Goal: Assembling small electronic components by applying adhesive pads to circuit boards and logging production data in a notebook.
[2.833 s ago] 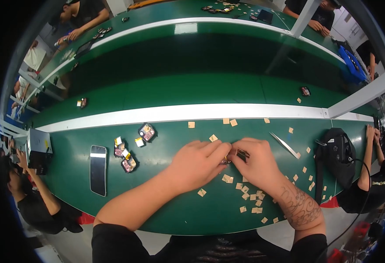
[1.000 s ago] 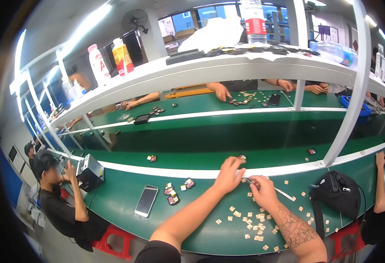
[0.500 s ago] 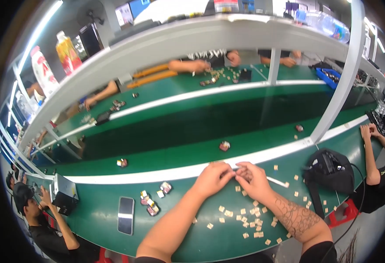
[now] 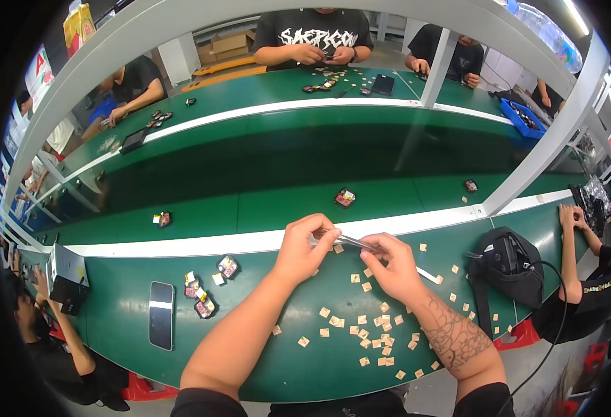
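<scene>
My left hand (image 4: 305, 244) is raised over the green table (image 4: 125, 306), thumb and forefinger pinched on a tiny part at the tip of thin metal tweezers (image 4: 353, 241); the part is too small to identify. My right hand (image 4: 394, 263) grips the other end of the tweezers. Both hands hover just in front of the white strip (image 4: 201, 244) along the conveyor. Several small tan square pieces (image 4: 375, 335) lie scattered beneath and in front of my right hand.
A phone (image 4: 160, 324) and small dark components (image 4: 205, 304) lie to the left. A second metal tool (image 4: 427, 274) and a black bag (image 4: 510, 267) are on the right. Loose components (image 4: 345, 198) sit on the conveyor. Other people work on both sides and across.
The view swung up toward the shelf and back down onto the table. My hands stayed close together at the same spot, working with the tweezers.
</scene>
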The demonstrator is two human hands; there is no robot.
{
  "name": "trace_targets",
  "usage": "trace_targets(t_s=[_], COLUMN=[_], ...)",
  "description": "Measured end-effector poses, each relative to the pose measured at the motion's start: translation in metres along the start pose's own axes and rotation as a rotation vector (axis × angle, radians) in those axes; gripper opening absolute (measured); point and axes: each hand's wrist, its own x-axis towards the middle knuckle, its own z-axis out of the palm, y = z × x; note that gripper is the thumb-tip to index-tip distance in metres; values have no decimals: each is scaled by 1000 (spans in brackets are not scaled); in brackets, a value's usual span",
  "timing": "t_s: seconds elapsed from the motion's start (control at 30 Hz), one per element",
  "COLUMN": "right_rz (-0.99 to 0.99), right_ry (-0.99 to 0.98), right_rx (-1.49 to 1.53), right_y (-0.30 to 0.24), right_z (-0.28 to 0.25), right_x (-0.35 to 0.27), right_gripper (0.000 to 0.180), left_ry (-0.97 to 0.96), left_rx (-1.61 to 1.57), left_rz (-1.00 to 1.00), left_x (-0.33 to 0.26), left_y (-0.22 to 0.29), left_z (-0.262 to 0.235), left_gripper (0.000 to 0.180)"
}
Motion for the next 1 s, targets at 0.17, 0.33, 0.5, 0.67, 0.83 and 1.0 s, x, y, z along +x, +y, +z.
trace_targets(t_s=[0.17, 0.33, 0.5, 0.67, 0.83, 1.0], right_rz=[171, 236, 271, 280, 261, 293], right_ry=[1, -62, -158, -196, -151, -94], right_rx=[185, 295, 435, 500, 489, 487], right_y=[-3, 7, 3, 4, 6, 0], right_z=[-8, -16, -25, -27, -25, -21], right_x=[1, 2, 7, 6, 7, 8], right_gripper=[19, 20, 11, 6, 8, 8], left_ry=[46, 56, 65, 88, 70, 6], left_rx=[-79, -30, -11, -76, -164, -254], left_rz=[-14, 1, 58, 61, 22, -25], left_x=[3, -3, -4, -6, -2, 2], left_y=[-4, 0, 1, 6, 3, -2], left_z=[3, 1, 5, 8, 12, 6], left_gripper=[16, 15, 10, 9, 8, 9])
